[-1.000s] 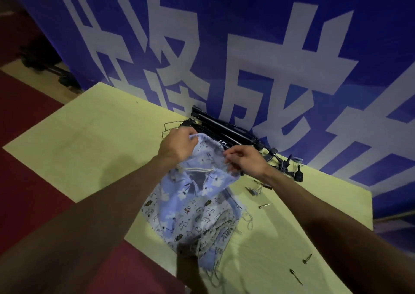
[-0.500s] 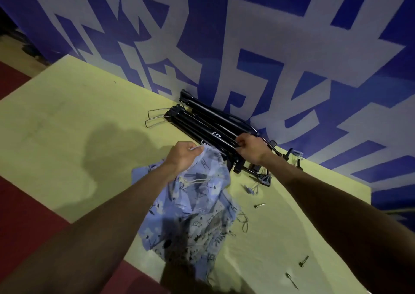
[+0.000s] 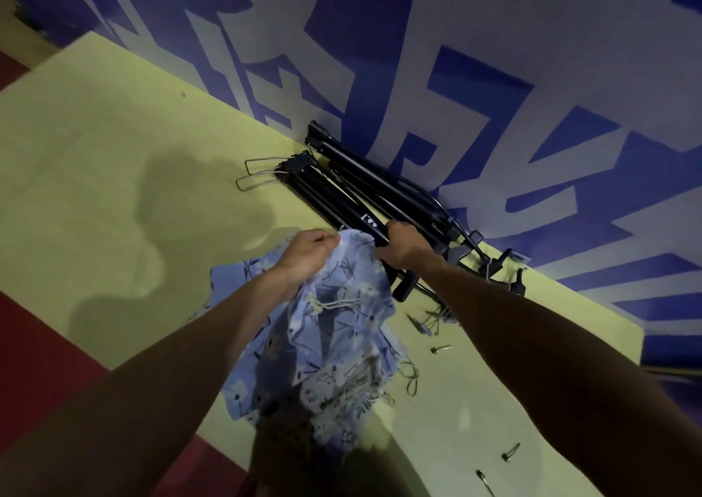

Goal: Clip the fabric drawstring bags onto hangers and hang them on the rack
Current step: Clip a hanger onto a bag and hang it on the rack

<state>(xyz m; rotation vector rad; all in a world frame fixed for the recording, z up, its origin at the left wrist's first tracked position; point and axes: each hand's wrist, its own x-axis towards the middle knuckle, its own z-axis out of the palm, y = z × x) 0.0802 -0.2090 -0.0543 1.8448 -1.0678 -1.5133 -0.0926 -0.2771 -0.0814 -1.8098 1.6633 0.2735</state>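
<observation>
Crumpled blue printed bags (image 3: 334, 329), seemingly several, gripped by hands (image 3: 309, 255).

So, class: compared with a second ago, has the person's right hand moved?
Yes. The right hand has left the fabric bag and gone away from the person onto the black hangers, which lie against the blue wall.
</observation>
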